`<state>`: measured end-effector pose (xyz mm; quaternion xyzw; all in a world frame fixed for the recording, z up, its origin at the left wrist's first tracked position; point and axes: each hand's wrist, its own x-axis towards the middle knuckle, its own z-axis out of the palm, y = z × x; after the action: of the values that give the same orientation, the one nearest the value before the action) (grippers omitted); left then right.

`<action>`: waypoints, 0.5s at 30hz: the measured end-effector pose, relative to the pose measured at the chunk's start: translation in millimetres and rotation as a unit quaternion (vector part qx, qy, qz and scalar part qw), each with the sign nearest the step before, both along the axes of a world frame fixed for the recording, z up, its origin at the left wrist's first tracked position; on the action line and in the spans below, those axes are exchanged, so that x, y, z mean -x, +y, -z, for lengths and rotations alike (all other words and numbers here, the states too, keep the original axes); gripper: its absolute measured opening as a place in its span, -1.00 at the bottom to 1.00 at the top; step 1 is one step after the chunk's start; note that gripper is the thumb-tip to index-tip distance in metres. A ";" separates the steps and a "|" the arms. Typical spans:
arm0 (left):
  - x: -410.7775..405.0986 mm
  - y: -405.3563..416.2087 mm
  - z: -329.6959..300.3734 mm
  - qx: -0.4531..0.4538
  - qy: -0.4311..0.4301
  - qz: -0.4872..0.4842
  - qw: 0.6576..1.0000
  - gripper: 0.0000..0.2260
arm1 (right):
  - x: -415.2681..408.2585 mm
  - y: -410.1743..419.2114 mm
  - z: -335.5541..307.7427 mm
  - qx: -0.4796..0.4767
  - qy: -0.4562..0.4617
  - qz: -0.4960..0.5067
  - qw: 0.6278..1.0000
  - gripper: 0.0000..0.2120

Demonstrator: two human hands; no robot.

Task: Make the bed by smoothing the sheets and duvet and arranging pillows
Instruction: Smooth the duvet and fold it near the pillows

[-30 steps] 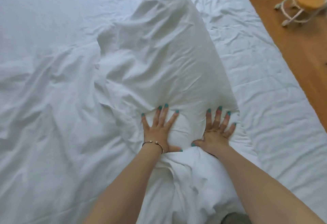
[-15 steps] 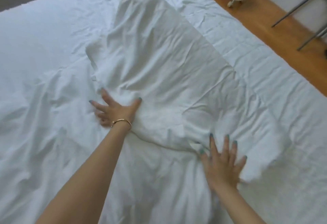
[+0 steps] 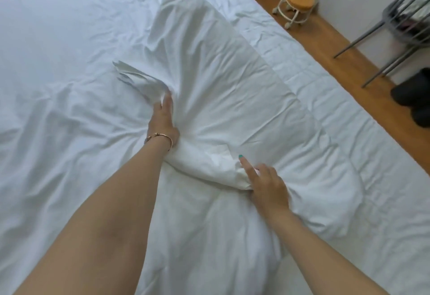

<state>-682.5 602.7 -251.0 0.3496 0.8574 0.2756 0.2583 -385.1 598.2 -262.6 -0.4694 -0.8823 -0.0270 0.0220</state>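
Observation:
A large white pillow (image 3: 232, 80) lies lengthwise on the bed, over the wrinkled white sheet (image 3: 58, 85). My left hand (image 3: 162, 120), with a thin bangle at the wrist, presses edge-on into the pillow's left side with straight fingers. Creases fan out from the palm, and the fingertips are lost in a bunched fold. My right hand (image 3: 267, 185) is at the pillow's near edge. Its index finger points straight out while the other fingers curl into a raised fold of the case (image 3: 221, 166).
A quilted mattress cover (image 3: 349, 120) shows along the bed's right side, then wooden floor (image 3: 337, 45). A small round stool on castors (image 3: 296, 3), grey chair legs (image 3: 377, 31) and dark shoes (image 3: 414, 99) stand on the floor to the right.
Both hands lay flat and spread on the pillow. The left has moved up along its left side and turned edge-on, and the right has come in to take hold of a fold at the near edge.

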 end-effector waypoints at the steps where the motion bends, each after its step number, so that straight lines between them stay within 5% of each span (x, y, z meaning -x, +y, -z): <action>1: -2.6 -2.2 -9.2 -0.040 0.008 0.019 0.999 -0.08 | 0.7 7.9 -12.6 0.016 0.005 -0.020 1.000 -0.12; 7: 23.0 -57.4 -87.3 -0.226 -0.005 -0.040 0.973 -0.06 | 11.7 20.1 -130.5 0.257 -0.008 -0.082 0.963 0.01; 12: 45.9 -143.1 -104.0 -0.142 0.084 -0.019 0.986 -0.09 | 37.3 -56.2 -140.6 0.346 -0.005 -0.152 0.926 0.00; 15: 61.2 -179.1 -67.8 -0.001 -0.028 -0.073 0.997 -0.07 | 61.4 -98.1 -97.8 0.331 -0.121 -0.145 0.925 -0.04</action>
<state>-743.7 423.6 -183.2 0.2784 0.8728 0.3041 0.2612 -446.5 500.0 -164.7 -0.3105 -0.8953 0.2136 -0.2377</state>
